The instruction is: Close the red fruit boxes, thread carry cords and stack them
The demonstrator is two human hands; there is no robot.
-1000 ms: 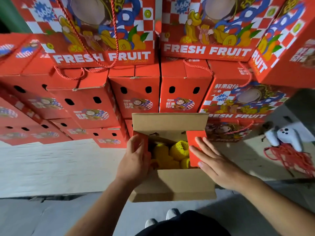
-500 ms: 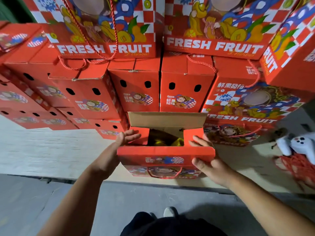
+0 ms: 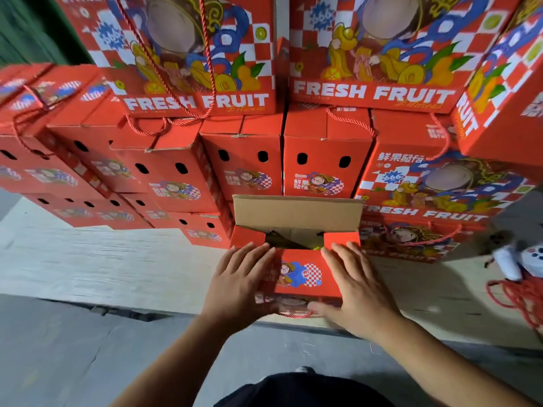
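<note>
Both hands flat on the near flap (image 3: 302,273) of the open fruit box (image 3: 296,259), which sits on the pale board (image 3: 102,259) directly in front of the stacked red boxes (image 3: 244,165). My left hand (image 3: 241,284) lies with straight fingers over the flap's left end, my right hand (image 3: 357,289) over its right end, neither curled round anything; both press rather than grip. The two small red side flaps (image 3: 340,240) are already folded in at the box's far corners, and the brown far flap (image 3: 296,211) stands upright against the stack behind the box. A dark gap remains at the box's middle, a hint of yellow fruit showing in it.

To close well, I judge I should keep the palms spread wide so the near flap goes down level on the side flaps, then hold it with one hand while the other brings the far flap forward over it. Uneven pressure risks a flap corner dipping into the box onto the fruit. A red cord loop (image 3: 293,315) hangs at the box's near face; spare red cords (image 3: 523,298) lie well to the right of the box, ready for threading
</note>
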